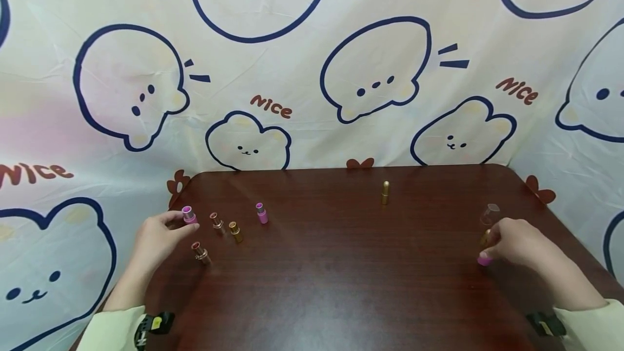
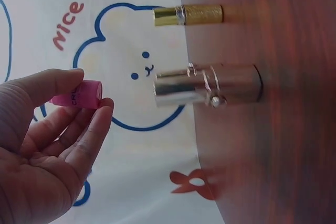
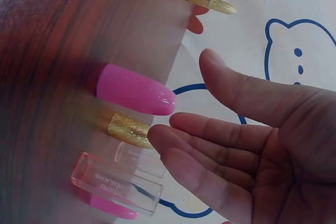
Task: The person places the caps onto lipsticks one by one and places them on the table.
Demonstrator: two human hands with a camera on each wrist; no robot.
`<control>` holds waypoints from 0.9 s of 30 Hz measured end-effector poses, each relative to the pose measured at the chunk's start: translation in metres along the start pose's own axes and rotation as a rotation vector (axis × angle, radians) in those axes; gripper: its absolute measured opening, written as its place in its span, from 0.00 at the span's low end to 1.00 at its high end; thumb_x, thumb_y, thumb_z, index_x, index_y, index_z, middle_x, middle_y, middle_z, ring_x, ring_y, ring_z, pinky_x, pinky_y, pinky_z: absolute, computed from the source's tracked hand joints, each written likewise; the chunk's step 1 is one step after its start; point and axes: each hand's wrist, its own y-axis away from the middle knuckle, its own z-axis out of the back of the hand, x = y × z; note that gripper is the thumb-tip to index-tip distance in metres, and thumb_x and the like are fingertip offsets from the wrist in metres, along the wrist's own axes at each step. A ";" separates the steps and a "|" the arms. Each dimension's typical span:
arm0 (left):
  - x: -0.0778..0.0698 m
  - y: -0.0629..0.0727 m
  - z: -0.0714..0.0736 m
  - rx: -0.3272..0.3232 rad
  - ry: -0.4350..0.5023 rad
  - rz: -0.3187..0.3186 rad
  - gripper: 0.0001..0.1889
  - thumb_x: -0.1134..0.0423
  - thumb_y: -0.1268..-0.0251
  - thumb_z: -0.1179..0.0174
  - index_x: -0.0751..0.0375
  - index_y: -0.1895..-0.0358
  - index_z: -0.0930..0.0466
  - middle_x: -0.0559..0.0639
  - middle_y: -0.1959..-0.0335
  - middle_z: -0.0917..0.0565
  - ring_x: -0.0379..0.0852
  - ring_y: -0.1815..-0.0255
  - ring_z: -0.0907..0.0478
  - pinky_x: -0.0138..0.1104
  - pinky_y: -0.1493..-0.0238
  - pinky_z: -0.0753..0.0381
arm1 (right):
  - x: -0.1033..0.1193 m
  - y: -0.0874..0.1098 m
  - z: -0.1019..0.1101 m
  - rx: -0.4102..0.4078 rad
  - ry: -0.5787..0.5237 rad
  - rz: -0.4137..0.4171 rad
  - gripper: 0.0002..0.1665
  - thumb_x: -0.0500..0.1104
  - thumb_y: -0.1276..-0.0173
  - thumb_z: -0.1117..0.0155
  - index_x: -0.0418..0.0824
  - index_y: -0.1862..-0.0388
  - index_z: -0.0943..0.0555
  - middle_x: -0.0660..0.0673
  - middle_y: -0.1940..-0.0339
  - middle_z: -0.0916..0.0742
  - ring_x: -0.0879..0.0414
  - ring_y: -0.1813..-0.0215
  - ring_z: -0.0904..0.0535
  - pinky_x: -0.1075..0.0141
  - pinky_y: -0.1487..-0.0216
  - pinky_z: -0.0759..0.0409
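Observation:
My left hand (image 1: 158, 240) pinches a pink lipstick tube (image 2: 86, 94) between thumb and fingers, above the table's left side. Close by stand two rose-gold lipsticks (image 1: 216, 222), a gold lipstick (image 1: 235, 232) and another pink lipstick (image 1: 262, 213), all with silver or metallic tops. On the right, my right hand (image 3: 252, 150) has thumb and fingers spread apart, with nothing between them. Its fingertips are near a pink lipstick cap (image 3: 134, 90) and a gold cap (image 3: 128, 129). Beside these are clear caps (image 3: 115, 182) and a second pink cap (image 3: 113, 208), partly hidden.
A capped gold lipstick (image 1: 385, 193) stands at the back of the dark brown table (image 1: 331, 286). Behind the table and along its sides hangs a white cloth (image 1: 302, 69) with bear drawings.

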 end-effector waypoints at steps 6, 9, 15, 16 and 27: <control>-0.016 -0.002 -0.007 -0.019 -0.009 -0.056 0.25 0.55 0.38 0.33 0.72 0.46 0.22 0.70 0.52 0.19 0.62 0.55 0.23 0.49 0.59 0.21 | -0.002 -0.002 -0.004 -0.002 0.034 0.034 0.19 0.49 0.53 0.19 0.39 0.77 0.20 0.49 0.80 0.23 0.52 0.73 0.30 0.60 0.72 0.34; -0.025 -0.005 -0.011 -0.022 0.011 -0.087 0.23 0.55 0.39 0.33 0.70 0.48 0.20 0.67 0.56 0.18 0.58 0.59 0.22 0.42 0.65 0.22 | -0.003 -0.002 -0.006 -0.013 0.045 0.044 0.17 0.46 0.53 0.19 0.40 0.79 0.20 0.49 0.81 0.24 0.52 0.73 0.30 0.60 0.72 0.34; -0.040 -0.011 -0.023 -0.014 0.045 -0.140 0.19 0.59 0.40 0.31 0.68 0.50 0.18 0.63 0.59 0.16 0.51 0.68 0.24 0.37 0.73 0.25 | -0.002 -0.002 -0.008 -0.013 0.043 0.029 0.15 0.43 0.51 0.21 0.40 0.80 0.22 0.47 0.81 0.25 0.52 0.74 0.31 0.61 0.73 0.35; -0.042 -0.012 -0.025 -0.006 0.055 -0.149 0.19 0.60 0.40 0.32 0.68 0.50 0.18 0.63 0.60 0.16 0.50 0.70 0.24 0.37 0.74 0.25 | -0.002 -0.002 -0.008 -0.007 0.041 0.022 0.15 0.42 0.51 0.21 0.40 0.79 0.21 0.47 0.80 0.25 0.52 0.74 0.31 0.61 0.73 0.35; -0.062 -0.020 -0.054 0.064 0.120 -0.261 0.15 0.64 0.38 0.33 0.68 0.51 0.19 0.60 0.60 0.18 0.51 0.66 0.23 0.34 0.71 0.20 | -0.001 -0.004 -0.013 0.006 0.051 0.029 0.11 0.39 0.49 0.22 0.39 0.76 0.19 0.48 0.80 0.24 0.52 0.73 0.28 0.59 0.72 0.32</control>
